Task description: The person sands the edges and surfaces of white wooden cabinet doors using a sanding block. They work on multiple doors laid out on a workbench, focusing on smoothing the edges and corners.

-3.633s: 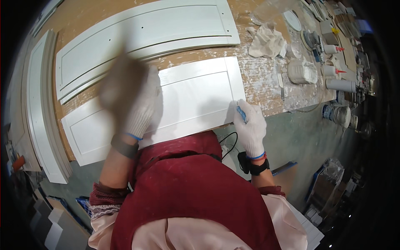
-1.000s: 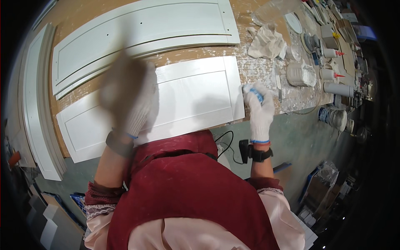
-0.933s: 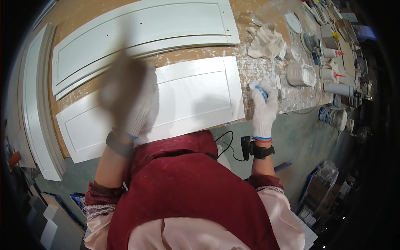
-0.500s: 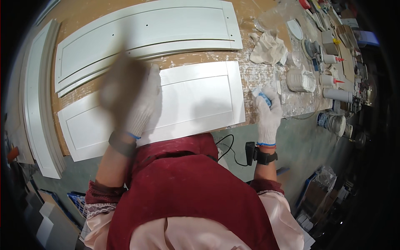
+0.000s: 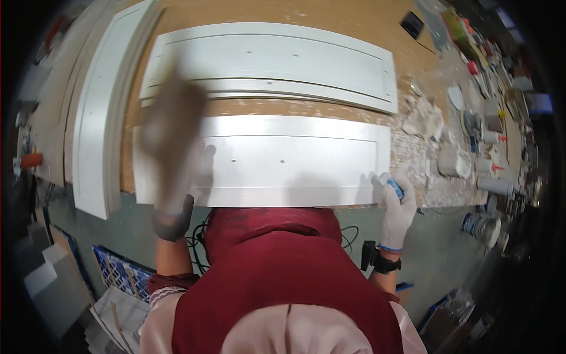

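Note:
A white panel (image 5: 318, 150) with a grooved frame lies along the near edge of the bench, two small dark marks on its face. At its right end is my right hand (image 5: 398, 206) in a white knit glove, fingers curled round a small blue-and-white thing (image 5: 395, 187) whose kind I cannot make out. My left hand (image 5: 202, 171), also gloved, is at the panel's left part. A brown blur covers most of it, so its fingers do not show. Behind lies a second white panel (image 5: 330, 65), apparently on top of another.
White panels (image 5: 106, 118) stand stacked at the left. On the right are a crumpled cloth (image 5: 423, 118), a plastic tub (image 5: 454, 161) and bottles with red tips (image 5: 489, 166). A dark phone-like object (image 5: 412, 25) lies at the far right. Black cables (image 5: 349, 238) hang below the bench edge.
The whole scene has shifted right and levelled in the view. Two dark marks now show on the near panel. My right hand has come to the panel's right end, still gripping the blue-and-white thing.

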A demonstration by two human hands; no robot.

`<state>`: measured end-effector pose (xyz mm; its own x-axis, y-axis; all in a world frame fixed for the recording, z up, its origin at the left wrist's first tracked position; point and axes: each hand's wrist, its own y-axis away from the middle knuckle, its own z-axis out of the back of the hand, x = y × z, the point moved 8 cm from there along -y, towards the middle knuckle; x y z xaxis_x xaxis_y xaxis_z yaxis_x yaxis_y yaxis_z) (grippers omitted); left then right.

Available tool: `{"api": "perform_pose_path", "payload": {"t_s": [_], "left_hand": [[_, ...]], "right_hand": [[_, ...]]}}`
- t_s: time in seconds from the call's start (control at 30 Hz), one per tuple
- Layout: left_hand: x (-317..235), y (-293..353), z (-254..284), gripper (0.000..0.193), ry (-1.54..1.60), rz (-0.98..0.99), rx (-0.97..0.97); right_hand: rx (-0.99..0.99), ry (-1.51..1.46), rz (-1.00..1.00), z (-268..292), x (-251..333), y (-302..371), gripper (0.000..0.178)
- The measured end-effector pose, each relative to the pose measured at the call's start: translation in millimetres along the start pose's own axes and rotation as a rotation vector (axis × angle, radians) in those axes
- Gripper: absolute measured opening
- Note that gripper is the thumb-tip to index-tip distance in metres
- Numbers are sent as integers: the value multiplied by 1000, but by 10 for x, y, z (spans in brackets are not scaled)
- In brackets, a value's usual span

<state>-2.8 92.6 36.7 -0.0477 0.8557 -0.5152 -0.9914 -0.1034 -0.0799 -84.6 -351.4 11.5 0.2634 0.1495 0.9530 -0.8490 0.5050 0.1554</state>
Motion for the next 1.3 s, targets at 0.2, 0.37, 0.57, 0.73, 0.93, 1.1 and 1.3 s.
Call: {"api": "perform_pose_path", "payload": {"t_s": [0.2, 0.37, 0.57, 0.73, 0.93, 1.1, 1.3], "left_hand": [[1106, 507, 519, 54, -109, 561, -91], [1477, 783, 670, 46, 128, 552, -159], [1863, 796, 611, 49, 646, 715, -66], [1948, 767, 573, 38, 704, 634, -3], [2160, 923, 499, 28, 790, 623, -17], [2228, 1040, 417, 20, 713, 653, 134], [2135, 908, 590, 27, 687, 528, 168]], "right_hand": [[138, 138, 17, -600, 177, 119, 38], [277, 222, -32, -1291, 311, 349, 40], [468, 219, -25, -2022, 263, 641, 39], [671, 243, -79, -2745, 448, 1089, 36], [907, 372, 356, -3501, 827, 1625, 31], [946, 411, 490, -3919, 931, 1919, 31], [843, 538, 576, -4232, 989, 2043, 28]]}}
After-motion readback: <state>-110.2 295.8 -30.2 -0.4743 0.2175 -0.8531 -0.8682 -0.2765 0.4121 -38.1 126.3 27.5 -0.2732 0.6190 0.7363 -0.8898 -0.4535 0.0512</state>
